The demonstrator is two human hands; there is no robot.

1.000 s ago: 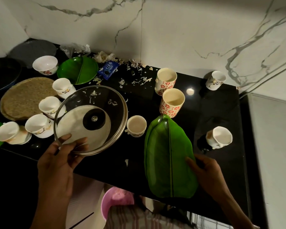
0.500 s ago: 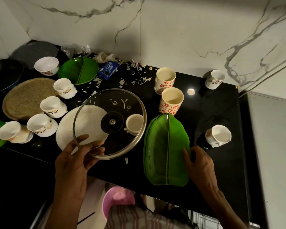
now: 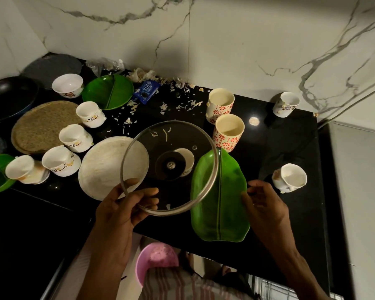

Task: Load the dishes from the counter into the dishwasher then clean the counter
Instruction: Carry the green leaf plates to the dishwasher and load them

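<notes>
left hand [image 3: 121, 210] gripping the glass lid [image 3: 168, 167] by its rim mid-frame, right hand [image 3: 265, 210] pinching the green leaf plate [image 3: 221, 204] edge, lower center of the black tabletop [image 3: 290, 144], cups scattered around

A round glass lid [image 3: 169, 167] with a metal rim and a black knob is held up over the black counter [image 3: 290, 144], tilted. Its right edge covers part of a long green leaf plate [image 3: 222, 198], which lies flat at the near edge of the counter. Seen through the lid is a small white cup [image 3: 185, 158]. Left of the lid sits a round white plate [image 3: 108, 167]. Two tall cups with red flowers [image 3: 224, 121] stand upright just behind the leaf plate. A white cup [image 3: 290, 177] lies tipped on the right. More white cups [image 3: 74, 137] sit on the left.
</notes>
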